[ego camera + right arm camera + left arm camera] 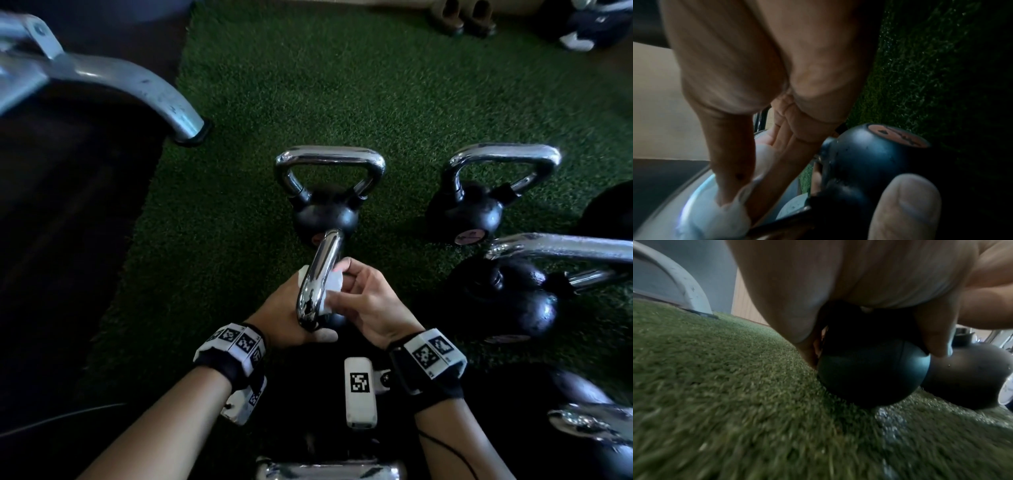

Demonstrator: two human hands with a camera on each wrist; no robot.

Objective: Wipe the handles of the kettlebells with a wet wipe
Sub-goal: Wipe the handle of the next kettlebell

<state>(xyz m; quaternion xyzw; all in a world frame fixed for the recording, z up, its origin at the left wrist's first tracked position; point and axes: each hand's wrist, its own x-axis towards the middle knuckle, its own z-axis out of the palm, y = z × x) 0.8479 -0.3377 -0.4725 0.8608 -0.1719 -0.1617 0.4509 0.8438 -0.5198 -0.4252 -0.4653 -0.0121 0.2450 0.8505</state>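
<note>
A small black kettlebell (871, 374) stands on the green turf in front of me, its chrome handle (320, 277) seen edge-on in the head view. My left hand (281, 308) grips it low, around the base of the handle and the top of the ball. My right hand (363, 294) pinches a white wet wipe (330, 287) against the right side of the handle; a corner of the wipe shows on the left side too. In the right wrist view the wipe (729, 216) is bunched under my fingertips on the chrome.
Several more chrome-handled kettlebells stand on the turf (342, 85): one straight ahead (325, 205), one at the right (476, 212), a larger one (520, 298) close to my right hand. A grey metal frame leg (137, 85) comes down at the left, by dark floor.
</note>
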